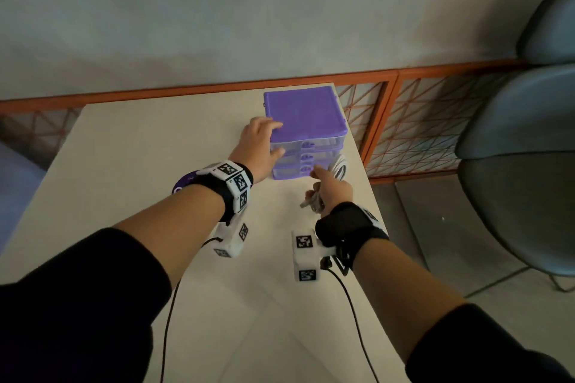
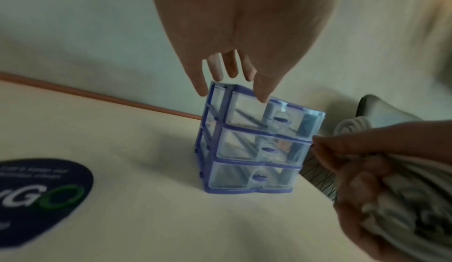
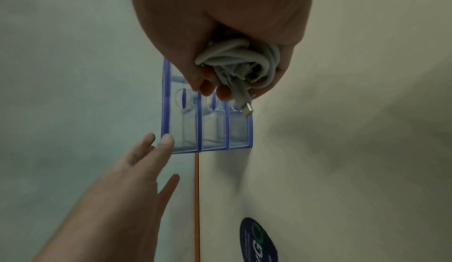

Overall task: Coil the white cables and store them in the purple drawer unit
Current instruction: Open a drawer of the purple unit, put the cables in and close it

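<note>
Now | our left hand (image 1: 259, 141) spread flat, steadying light purple drawer unit (image 1: 303, 115) | right hand (image 1: 333, 193) clutching soft springy coiled white cable (image 3: 240, 63) | grip bundle mid-loop.

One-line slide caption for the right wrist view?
Right hand holds a coiled white cable near the closed drawers of the purple drawer unit, left hand touching its corner.

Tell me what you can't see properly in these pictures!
- Head view: most of the coiled white cable, hidden inside the right hand.
- Head view: a second white cable coil, partly behind the purple plastic drawer unit.
- Left wrist view: the dark round sticker, blurred and cut off, wording unreadable.
- All views: what the clear drawers hold, too blurred.
</note>
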### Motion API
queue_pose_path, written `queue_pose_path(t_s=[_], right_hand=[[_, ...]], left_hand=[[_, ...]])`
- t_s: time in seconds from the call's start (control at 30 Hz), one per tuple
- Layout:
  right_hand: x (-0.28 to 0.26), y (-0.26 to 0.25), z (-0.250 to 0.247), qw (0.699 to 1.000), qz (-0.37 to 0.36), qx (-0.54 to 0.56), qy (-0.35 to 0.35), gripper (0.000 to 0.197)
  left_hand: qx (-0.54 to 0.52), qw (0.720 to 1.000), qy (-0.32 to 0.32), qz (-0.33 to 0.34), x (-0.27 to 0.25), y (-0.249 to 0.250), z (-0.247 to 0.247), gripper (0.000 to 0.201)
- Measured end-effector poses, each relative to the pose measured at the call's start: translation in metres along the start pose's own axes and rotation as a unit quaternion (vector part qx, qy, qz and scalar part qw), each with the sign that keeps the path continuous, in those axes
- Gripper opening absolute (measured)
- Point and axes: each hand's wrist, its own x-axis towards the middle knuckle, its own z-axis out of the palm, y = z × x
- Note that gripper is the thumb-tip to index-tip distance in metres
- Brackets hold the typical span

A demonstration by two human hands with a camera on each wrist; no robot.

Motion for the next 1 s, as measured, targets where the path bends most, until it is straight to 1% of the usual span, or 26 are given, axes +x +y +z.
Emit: queue_pose_path(t_s=[0.07,0.13,0.2,0.4,0.6,0.73,0.87,1.0], right_hand=[[0.017,-0.003,0.005,0.999,0.025,0.033,0.013,0.023],[0.033,-0.003,0.011,0.998,0.043,0.047,0.020,0.022],[0.045,0.001,0.015,0.997,0.058,0.042,0.025,0.026],[0.058,0.011,0.033,0.998,0.045,0.041,0.030,0.034],[0.065,0.014,0.039,0.996,0.043,0.078,0.013,0.029],[0.050,0.025,0.025,0.996,0.051,0.063,0.023,0.032],[0.014,0.051,0.003,0.994,0.047,0.084,0.043,0.030],[-0.015,0.073,-0.017,0.994,0.042,0.092,0.043,0.028]], left_hand=[[0.028,0.999,-0.017,0.024,0.008,-0.005,0.002,0.051],[0.040,0.998,-0.007,0.040,0.013,-0.009,0.003,0.048],[0.046,0.998,0.010,0.048,0.015,-0.011,0.004,0.044],[0.041,0.996,0.028,0.071,0.016,-0.017,0.008,0.041],[0.034,0.996,0.029,0.074,0.017,-0.019,0.007,0.041],[0.044,0.997,0.017,0.057,0.017,-0.016,0.005,0.042],[0.056,0.998,0.004,0.040,0.018,-0.013,0.003,0.043],[0.067,0.997,-0.001,0.034,0.017,-0.009,0.003,0.044]])
